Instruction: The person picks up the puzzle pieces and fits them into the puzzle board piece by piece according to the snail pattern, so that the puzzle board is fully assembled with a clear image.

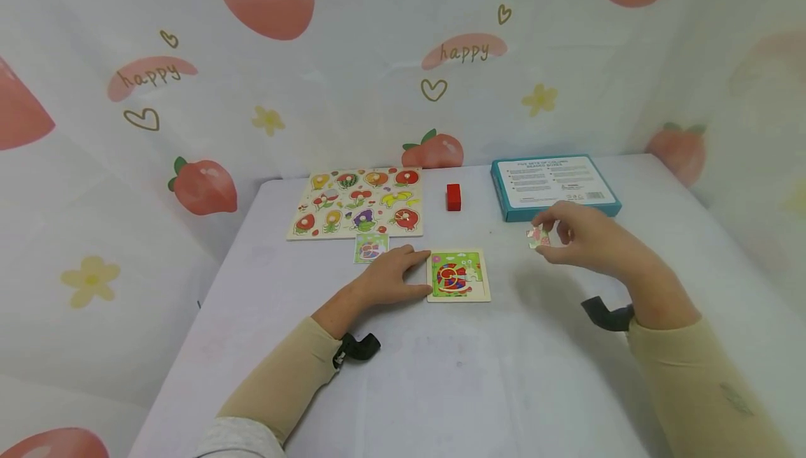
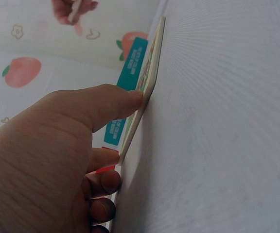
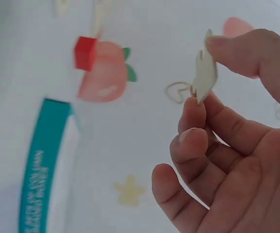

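A small square wooden jigsaw puzzle (image 1: 458,277) with a snail picture lies flat on the white table. My left hand (image 1: 392,277) is at its left side, thumb and index finger touching that edge at two spots, as the left wrist view (image 2: 52,141) also shows. The puzzle's lower right part is bare wood. To the right, above the table, my right hand (image 1: 582,241) pinches a jigsaw piece (image 1: 538,237) between thumb and fingertips. From the right wrist view, the plain pale back of the piece (image 3: 205,73) is visible.
A fruit peg board (image 1: 355,203) lies at the back left, with a small picture card (image 1: 370,248) at its front edge. A red block (image 1: 453,197) stands at the back middle. The teal and white box (image 1: 557,185) lies beyond my right hand.
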A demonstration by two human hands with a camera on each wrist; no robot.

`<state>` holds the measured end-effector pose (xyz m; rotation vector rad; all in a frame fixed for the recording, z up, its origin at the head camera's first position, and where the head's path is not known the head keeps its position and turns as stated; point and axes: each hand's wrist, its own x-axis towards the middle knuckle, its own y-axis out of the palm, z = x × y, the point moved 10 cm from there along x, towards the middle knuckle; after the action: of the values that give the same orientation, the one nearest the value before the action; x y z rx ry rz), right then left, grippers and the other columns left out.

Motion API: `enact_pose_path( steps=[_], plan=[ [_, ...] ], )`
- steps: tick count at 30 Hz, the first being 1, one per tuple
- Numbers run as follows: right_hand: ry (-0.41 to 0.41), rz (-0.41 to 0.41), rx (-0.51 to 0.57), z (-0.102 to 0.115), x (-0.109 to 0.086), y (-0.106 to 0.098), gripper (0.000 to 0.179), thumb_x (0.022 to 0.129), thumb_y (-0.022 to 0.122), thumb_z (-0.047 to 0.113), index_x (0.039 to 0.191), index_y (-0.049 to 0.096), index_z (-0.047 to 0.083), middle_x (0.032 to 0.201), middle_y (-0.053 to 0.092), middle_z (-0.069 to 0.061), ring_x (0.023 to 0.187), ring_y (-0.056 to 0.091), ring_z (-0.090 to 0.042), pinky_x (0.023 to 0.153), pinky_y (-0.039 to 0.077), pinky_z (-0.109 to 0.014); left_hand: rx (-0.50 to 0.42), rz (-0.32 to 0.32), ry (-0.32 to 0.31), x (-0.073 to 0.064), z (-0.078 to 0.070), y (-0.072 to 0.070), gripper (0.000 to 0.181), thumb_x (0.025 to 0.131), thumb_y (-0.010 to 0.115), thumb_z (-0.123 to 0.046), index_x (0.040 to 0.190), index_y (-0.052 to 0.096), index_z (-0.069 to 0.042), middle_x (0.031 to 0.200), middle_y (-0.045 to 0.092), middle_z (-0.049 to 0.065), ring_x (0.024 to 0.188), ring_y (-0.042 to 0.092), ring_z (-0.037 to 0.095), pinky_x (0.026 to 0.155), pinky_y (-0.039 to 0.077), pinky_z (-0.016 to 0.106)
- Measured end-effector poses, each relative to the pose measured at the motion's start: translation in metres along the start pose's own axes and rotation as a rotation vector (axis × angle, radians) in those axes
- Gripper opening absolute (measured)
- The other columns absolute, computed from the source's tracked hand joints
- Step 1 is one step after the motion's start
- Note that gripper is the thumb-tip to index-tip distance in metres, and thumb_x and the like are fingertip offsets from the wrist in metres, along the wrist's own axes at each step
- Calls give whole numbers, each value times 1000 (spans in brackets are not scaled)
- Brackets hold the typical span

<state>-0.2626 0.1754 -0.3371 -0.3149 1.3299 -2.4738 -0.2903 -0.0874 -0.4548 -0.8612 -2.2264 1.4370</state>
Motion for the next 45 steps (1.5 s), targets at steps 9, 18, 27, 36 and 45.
enact_pose_path(
  steps=[9,18,27,36,45],
  plan=[
    [-164,-142,40,50,2,-11,35,84,84,12,116,70,9,94,58,0,87,50,-19,68,44,-26,-4,-1,-8,0,0,1,73,92,71,-48,152,51,-13,94,48,-1,85,46,15,72,37,31],
    [-180,-103,45,65,13,20,39,85,86,18,121,72,11,96,60,1,85,52,-19,66,47,-28,-20,10,-14,1,0,5,74,92,71,-48,153,50,-12,95,48,0,86,46,15,72,37,31],
    [-159,42,50,63,25,60,36,87,83,22,120,72,14,98,61,5,88,55,-18,71,50,-32,-7,12,-16,2,0,5,74,92,70,-49,153,50,-13,96,49,-1,87,46,15,73,38,31],
    [-102,155,36,46,31,88,31,88,82,26,116,75,15,99,62,5,88,58,-23,71,50,-32,-1,2,-3,1,0,2,73,92,71,-49,153,51,-13,96,49,-1,86,46,15,73,38,32],
    [-72,251,-33,32,36,115,32,87,84,29,114,77,13,99,63,5,87,57,-19,74,49,-33,-1,-5,-1,2,1,-1,73,92,70,-48,152,51,-13,101,52,-1,88,48,16,76,42,33]
  ],
)
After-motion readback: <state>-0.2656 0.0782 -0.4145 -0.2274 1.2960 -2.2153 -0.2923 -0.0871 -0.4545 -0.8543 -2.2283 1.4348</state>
